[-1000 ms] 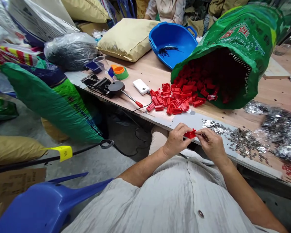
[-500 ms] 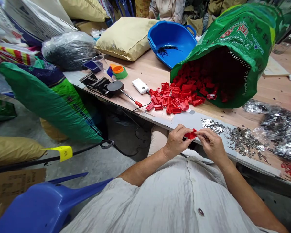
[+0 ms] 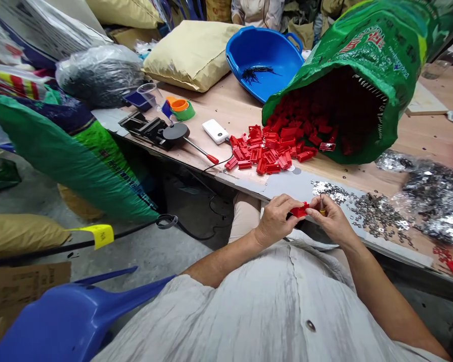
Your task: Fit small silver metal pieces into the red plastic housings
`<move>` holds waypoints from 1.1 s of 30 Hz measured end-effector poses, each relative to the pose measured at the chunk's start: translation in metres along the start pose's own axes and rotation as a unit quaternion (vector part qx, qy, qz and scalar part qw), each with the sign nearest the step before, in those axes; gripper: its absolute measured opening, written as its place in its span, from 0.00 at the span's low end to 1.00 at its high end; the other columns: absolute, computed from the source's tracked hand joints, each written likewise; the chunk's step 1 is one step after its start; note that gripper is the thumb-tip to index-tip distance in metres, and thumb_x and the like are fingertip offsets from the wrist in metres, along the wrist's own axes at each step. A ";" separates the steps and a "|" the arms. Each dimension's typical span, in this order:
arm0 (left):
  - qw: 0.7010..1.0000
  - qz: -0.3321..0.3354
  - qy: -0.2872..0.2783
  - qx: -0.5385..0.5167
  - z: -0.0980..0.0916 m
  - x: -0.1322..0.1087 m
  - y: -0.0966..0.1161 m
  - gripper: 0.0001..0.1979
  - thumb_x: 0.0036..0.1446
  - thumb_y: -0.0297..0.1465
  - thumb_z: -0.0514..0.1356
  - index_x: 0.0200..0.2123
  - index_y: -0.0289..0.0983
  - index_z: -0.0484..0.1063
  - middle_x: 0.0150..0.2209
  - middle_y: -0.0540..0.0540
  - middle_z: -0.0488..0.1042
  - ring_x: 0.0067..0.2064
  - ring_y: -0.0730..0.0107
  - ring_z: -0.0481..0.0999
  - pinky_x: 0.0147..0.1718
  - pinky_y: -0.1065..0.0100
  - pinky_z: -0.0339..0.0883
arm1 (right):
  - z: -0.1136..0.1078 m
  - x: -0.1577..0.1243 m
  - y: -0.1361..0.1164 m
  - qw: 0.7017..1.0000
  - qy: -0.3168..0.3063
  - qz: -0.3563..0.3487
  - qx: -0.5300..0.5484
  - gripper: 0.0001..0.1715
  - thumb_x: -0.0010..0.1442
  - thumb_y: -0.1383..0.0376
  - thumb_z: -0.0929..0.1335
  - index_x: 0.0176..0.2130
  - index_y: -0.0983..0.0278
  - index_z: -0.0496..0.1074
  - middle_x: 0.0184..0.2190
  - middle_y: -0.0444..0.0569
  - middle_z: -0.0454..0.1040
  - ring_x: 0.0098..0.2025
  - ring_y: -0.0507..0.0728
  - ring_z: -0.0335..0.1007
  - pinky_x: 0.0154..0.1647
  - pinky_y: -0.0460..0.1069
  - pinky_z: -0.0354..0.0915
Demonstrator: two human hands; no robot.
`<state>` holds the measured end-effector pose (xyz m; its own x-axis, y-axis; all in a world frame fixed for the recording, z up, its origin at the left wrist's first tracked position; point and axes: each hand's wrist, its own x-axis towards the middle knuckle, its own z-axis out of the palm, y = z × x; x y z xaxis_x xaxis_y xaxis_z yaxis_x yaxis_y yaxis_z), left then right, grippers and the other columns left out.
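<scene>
My left hand point(image 3: 276, 217) pinches a small red plastic part point(image 3: 299, 209) between thumb and fingers at the table's front edge. Close to its right side is my right hand point(image 3: 331, 219), closed around a small tool with a yellow handle point(image 3: 322, 211). A thin metal shaft sticks up from that tool; its exact kind is hard to make out. The right fingertips are at the part's right end, perhaps touching it. Beyond the hands lies a heap of similar red plastic parts point(image 3: 264, 149), spilling from a green woven sack point(image 3: 377, 55). Small shiny metal pieces point(image 3: 379, 213) are scattered to the right.
A white power bank point(image 3: 215, 131) with a cable and a black clamp-like device with a red-tipped lever point(image 3: 175, 132) lie left of the heap. Behind stand a blue basin point(image 3: 264, 88) and a tan sack point(image 3: 191, 55). Bagged metal pieces point(image 3: 438, 196) lie far right.
My right hand has turned, so the tool's yellow handle and shaft now show. My left hand keeps the red part in nearly the same place. The view has shifted slightly.
</scene>
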<state>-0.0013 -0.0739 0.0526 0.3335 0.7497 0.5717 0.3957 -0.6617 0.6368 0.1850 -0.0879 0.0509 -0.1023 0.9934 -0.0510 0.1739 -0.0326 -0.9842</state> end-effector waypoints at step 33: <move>0.895 -0.211 -0.051 -0.391 0.030 -0.022 -0.027 0.20 0.45 0.38 0.73 0.38 0.35 0.74 0.36 0.47 0.75 0.38 0.71 0.77 0.40 0.69 0.71 | -0.039 -0.022 0.032 0.995 0.007 0.088 -0.046 0.20 0.58 0.50 0.69 0.44 0.60 0.68 0.39 0.49 0.75 0.29 0.52 0.64 0.31 0.49 0.61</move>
<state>0.0068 -0.0725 0.0072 0.3881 0.9057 0.1703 -0.2010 -0.0972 0.9748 0.2313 -0.1068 0.0277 -0.0482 0.9748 -0.2179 0.2769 -0.1965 -0.9406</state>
